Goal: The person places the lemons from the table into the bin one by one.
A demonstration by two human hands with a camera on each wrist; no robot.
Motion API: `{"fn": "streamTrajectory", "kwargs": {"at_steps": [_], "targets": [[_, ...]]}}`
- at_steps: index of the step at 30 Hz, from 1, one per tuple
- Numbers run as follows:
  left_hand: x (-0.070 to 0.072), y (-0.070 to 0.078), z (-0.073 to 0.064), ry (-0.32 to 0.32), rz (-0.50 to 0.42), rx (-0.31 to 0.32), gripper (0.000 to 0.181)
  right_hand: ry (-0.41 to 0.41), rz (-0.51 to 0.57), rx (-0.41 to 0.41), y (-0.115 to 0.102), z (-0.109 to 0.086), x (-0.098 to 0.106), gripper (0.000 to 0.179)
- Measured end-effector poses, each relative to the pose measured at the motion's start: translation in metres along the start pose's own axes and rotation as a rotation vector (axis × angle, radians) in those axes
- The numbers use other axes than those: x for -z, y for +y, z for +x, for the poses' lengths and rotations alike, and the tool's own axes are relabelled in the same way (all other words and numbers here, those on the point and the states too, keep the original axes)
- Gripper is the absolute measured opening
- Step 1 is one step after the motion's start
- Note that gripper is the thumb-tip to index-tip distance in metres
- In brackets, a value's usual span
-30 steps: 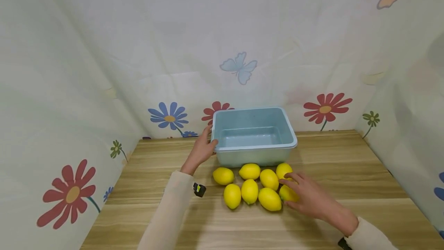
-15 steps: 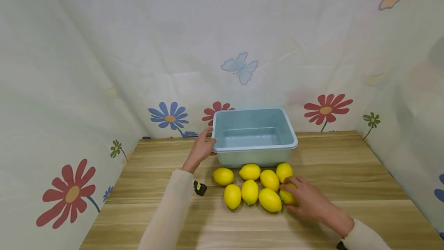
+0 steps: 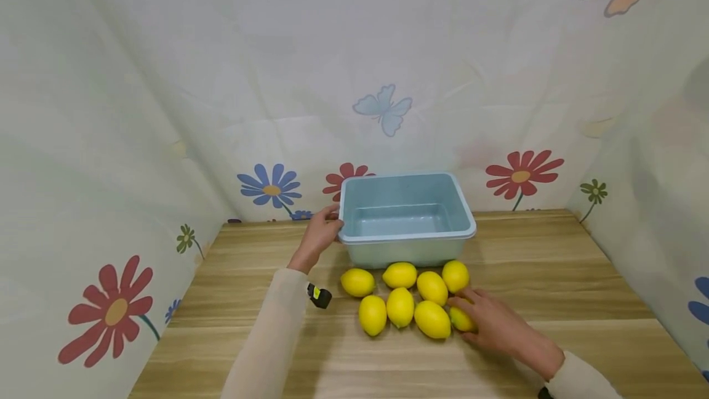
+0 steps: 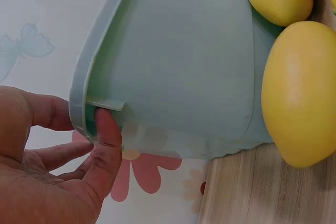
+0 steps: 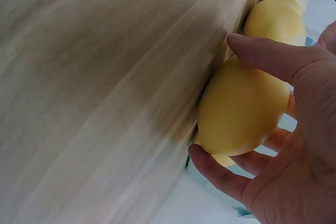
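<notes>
A light blue plastic basin (image 3: 410, 251) stands at the back of the table with a bare inside. My left hand (image 3: 317, 237) grips its left rim; in the left wrist view the thumb (image 4: 107, 135) is tucked under the lip and the other fingers lie on the far side. Several yellow lemons sit in two loose rows before the basin. At the right end of the front row, my right hand (image 3: 495, 324) holds a lemon (image 3: 461, 320) that still rests on the table. In the right wrist view, thumb and fingers curl round that lemon (image 5: 244, 108).
The wood-grain table (image 3: 554, 276) is bordered by a white curtain (image 3: 277, 79) printed with flowers and butterflies at the back and both sides. Another lemon (image 3: 455, 276) lies just behind the held one, and a third (image 3: 432, 319) lies to its left.
My right hand's fingers have settled closer round the rightmost front lemon. The left hand has shifted slightly at the basin's rim, while basin and lemons stay nearly where they were.
</notes>
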State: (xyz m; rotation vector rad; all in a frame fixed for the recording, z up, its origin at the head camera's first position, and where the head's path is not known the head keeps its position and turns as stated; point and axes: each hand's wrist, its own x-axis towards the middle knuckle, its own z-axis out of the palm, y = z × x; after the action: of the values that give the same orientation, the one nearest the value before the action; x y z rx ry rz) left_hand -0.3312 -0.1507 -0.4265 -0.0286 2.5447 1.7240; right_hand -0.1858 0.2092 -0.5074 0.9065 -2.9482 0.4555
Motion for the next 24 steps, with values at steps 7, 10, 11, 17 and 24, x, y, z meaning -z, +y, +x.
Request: {"fn": "streamTrajectory", "kwargs": {"at_steps": [7,10,11,17,24], "targets": [[0.0009,0.0036,0.0013,-0.022,-0.059,0.012,0.052,0.034,-0.017,0.002,0.0,0.0014,-0.0039,0.05],[0.001,0.0027,0.0024,-0.026,-0.084,0.021,0.052,0.026,-0.018,-0.002,0.0006,0.0015,-0.0045,0.051],[0.0009,0.0023,0.0024,-0.026,-0.091,0.024,0.052,0.027,-0.019,0.001,0.001,0.0014,-0.0047,0.051],[0.0006,-0.0015,0.0025,-0.014,-0.135,0.045,0.053,0.035,-0.03,0.025,0.0011,0.0004,-0.0045,0.051],[0.0014,-0.0039,0.0043,-0.016,-0.146,0.046,0.054,0.009,-0.035,-0.014,-0.0034,0.0004,0.0048,0.048]]}}
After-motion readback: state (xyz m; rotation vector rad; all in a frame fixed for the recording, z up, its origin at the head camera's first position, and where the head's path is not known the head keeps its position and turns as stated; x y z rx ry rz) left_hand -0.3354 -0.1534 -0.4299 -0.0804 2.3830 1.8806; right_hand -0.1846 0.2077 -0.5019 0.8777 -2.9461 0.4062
